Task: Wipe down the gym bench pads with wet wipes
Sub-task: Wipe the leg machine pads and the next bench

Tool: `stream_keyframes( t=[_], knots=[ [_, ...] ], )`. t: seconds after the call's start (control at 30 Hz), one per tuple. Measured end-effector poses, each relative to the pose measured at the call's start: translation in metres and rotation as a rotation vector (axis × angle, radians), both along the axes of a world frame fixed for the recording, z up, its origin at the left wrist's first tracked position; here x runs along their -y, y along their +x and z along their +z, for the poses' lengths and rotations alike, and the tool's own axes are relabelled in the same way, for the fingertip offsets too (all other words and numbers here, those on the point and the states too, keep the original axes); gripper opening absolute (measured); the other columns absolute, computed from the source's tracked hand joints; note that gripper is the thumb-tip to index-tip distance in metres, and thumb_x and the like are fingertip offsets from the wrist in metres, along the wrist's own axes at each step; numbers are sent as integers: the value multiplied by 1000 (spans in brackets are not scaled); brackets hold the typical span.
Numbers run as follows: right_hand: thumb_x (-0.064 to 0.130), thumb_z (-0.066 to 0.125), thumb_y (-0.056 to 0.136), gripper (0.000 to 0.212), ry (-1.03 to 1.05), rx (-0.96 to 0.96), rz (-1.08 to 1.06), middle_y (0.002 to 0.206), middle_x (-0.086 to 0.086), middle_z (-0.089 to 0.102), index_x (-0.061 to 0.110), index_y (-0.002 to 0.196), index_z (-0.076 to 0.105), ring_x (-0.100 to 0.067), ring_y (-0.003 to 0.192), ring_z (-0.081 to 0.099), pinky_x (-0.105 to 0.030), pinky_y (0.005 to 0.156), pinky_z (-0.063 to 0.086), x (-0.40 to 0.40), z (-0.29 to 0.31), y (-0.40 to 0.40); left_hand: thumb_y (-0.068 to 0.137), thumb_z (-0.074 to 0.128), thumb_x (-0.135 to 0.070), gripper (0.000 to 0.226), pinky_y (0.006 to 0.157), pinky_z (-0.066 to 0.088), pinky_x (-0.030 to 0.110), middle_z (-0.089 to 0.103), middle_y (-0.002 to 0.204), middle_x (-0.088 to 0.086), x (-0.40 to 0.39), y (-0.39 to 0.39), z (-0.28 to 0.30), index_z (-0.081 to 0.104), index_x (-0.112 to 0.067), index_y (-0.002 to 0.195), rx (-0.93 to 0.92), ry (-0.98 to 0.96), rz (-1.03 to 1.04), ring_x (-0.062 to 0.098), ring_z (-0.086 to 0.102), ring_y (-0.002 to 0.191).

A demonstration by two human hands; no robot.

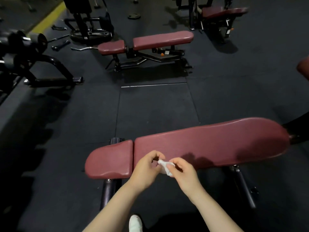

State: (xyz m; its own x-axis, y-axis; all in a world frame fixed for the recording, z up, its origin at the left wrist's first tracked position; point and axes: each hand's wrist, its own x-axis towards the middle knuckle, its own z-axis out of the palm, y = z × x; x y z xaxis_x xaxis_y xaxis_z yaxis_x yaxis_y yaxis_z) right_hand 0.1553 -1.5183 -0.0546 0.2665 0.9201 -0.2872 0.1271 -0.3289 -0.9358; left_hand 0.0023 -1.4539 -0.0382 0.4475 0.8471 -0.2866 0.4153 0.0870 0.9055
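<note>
A maroon gym bench stands right in front of me, with a short seat pad (110, 160) on the left and a long back pad (214, 143) on the right. A crumpled white wet wipe (164, 166) is held just above the near edge of the long pad, close to the gap between the pads. My left hand (147, 168) pinches its left end. My right hand (183, 171) pinches its right end. Part of the wipe is hidden behind my fingers.
A second maroon bench (160, 41) stands farther back on the black rubber floor (150, 104). A third bench (222, 12) sits at the top right. A black rack frame (50, 71) and weights are at the left. My white shoe (135, 223) shows at the bottom.
</note>
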Motion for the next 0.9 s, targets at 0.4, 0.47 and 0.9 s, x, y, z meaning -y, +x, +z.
stream_keyframes(
  t=[0.4, 0.47, 0.9],
  knots=[
    [14, 56, 89, 21, -272, 325, -420, 97, -5, 72, 13, 103, 71, -26, 94, 65, -37, 85, 51, -74, -104, 52, 92, 57, -21, 48, 108, 34, 22, 49, 143, -6, -78, -77, -108, 47, -20, 139, -477, -2, -154, 10, 45, 133],
    [19, 51, 87, 30, -273, 372, -403, 101, -3, 73, 14, 108, 72, -24, 99, 67, -36, 89, 51, -91, -127, 75, 92, 58, -24, 54, 109, 35, 27, 48, 145, -2, -88, -79, -140, 44, -18, 143, -554, -30, -187, 15, 44, 134],
    [33, 35, 99, 38, -5, 990, -442, 81, -17, 68, 9, 91, 63, -41, 82, 61, -42, 72, 49, -192, -239, 178, 82, 68, -56, 99, 120, 22, 30, 29, 160, 5, -92, -105, -348, 19, -10, 156, -689, 60, -148, 20, 26, 147]
  ],
)
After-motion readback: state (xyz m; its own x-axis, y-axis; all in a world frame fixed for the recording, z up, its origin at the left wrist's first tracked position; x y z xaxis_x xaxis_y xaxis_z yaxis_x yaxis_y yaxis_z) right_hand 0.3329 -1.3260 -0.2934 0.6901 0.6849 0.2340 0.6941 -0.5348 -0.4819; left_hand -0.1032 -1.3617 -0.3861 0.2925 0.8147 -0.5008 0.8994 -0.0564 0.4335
